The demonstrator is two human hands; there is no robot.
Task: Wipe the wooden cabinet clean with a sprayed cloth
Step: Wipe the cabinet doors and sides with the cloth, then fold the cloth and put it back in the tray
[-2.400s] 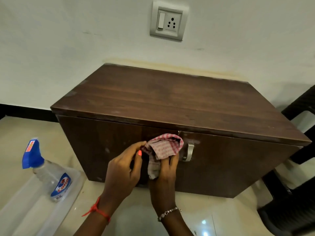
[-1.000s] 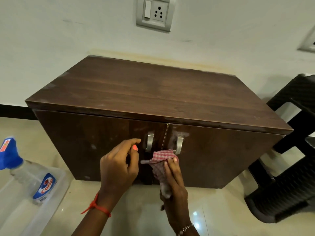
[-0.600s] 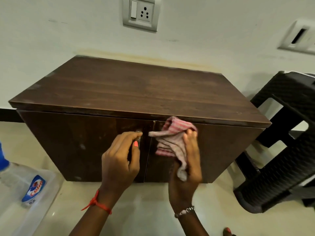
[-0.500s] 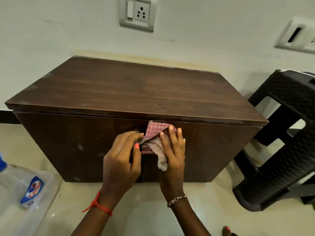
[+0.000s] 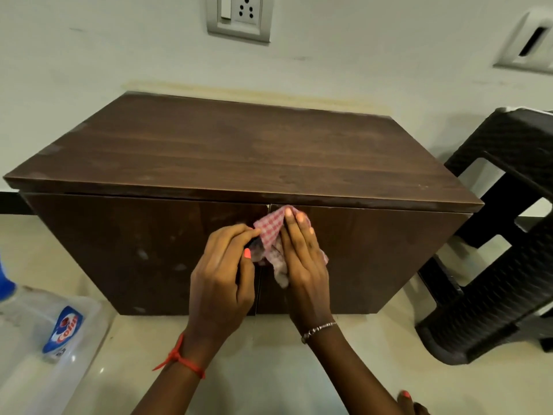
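Observation:
A low dark wooden cabinet [image 5: 227, 157] with two front doors stands against the white wall. My right hand [image 5: 302, 265] presses a red-and-white checked cloth [image 5: 270, 232] flat against the front, at the seam between the doors just under the top edge. My left hand [image 5: 223, 274] is beside it on the left door, fingers curled at the door's edge and thumb touching the cloth. Both hands and the cloth hide the door handles. Pale smudges show on the left door.
A spray bottle [image 5: 62, 327] with a blue label lies in a clear plastic tub [image 5: 45, 375] on the floor at the lower left. A black plastic stool [image 5: 493, 265] stands close to the cabinet's right side. A wall socket [image 5: 239, 16] sits above.
My right hand has carried the cloth up from below the handles to the top of the door seam, first bunched, now flat. The view has shifted right, pushing the spray bottle to the frame's edge.

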